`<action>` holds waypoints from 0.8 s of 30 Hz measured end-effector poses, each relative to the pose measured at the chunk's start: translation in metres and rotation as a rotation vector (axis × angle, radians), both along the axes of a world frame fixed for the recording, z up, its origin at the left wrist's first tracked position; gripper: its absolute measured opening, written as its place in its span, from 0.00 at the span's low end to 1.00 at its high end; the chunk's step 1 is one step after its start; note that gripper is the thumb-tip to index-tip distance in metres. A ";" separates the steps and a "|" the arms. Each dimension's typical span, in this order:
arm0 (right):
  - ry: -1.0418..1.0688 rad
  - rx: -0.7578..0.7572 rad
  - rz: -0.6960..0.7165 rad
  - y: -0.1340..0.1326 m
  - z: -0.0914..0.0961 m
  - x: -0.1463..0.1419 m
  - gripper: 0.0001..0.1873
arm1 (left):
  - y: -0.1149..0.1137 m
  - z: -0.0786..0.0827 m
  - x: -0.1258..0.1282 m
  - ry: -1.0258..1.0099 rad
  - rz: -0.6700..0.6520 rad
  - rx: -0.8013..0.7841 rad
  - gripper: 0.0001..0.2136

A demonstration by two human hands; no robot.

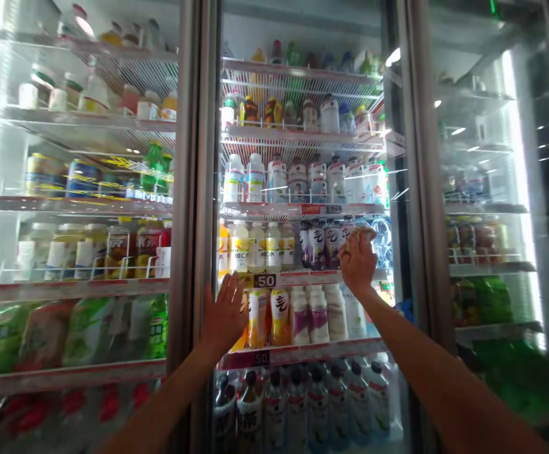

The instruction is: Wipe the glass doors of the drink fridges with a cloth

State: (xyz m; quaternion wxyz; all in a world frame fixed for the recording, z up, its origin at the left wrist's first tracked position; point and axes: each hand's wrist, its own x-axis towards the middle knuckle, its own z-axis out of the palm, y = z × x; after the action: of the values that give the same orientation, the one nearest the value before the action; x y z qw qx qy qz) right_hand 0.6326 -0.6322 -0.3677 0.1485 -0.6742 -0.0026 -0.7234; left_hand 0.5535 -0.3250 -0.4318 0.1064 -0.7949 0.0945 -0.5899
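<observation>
I face a lit drinks fridge with glass doors. My left hand [224, 315] lies flat with fingers spread against the left edge of the middle section, beside the metal door frame [194, 252]. It sits in front of orange and yellow bottles [267, 315]. My right hand [357, 258] is raised higher, at the shelf of purple-labelled bottles [319, 243]. Its fingers are curled over something small and pale that I cannot make out. I cannot tell whether either hand touches glass or reaches inside.
Wire shelves hold several rows of bottles, with a "50" price tag [265, 280] on one shelf rail. The left section [89, 252] holds jars, cans and green packs. A glass panel [483, 221] with reflections stands at the right. Dark-capped bottles [303, 403] fill the bottom.
</observation>
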 end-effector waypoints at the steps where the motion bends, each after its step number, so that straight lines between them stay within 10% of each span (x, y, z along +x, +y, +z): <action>1: 0.015 -0.098 0.001 0.005 -0.004 -0.003 0.26 | -0.003 0.004 0.002 -0.002 -0.001 0.000 0.22; 5: 0.075 -0.704 0.035 0.006 -0.029 -0.008 0.27 | -0.011 0.022 0.010 -0.037 -0.003 -0.010 0.23; 12: 0.041 0.267 -0.018 -0.088 0.003 0.012 0.28 | -0.011 0.030 0.021 -0.086 -0.010 0.000 0.24; 20: 0.095 -0.626 0.080 -0.012 0.000 -0.001 0.26 | -0.012 0.029 0.021 -0.060 -0.028 -0.032 0.26; 24: 0.019 -0.051 0.020 -0.054 0.018 0.001 0.24 | -0.008 0.030 0.018 -0.026 -0.016 -0.009 0.26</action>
State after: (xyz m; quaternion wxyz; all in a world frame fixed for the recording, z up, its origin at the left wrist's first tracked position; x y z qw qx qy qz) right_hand 0.6339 -0.6862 -0.3495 0.1385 -0.6846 -0.0264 -0.7152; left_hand 0.5710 -0.3329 -0.4019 0.0993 -0.7868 0.0971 -0.6014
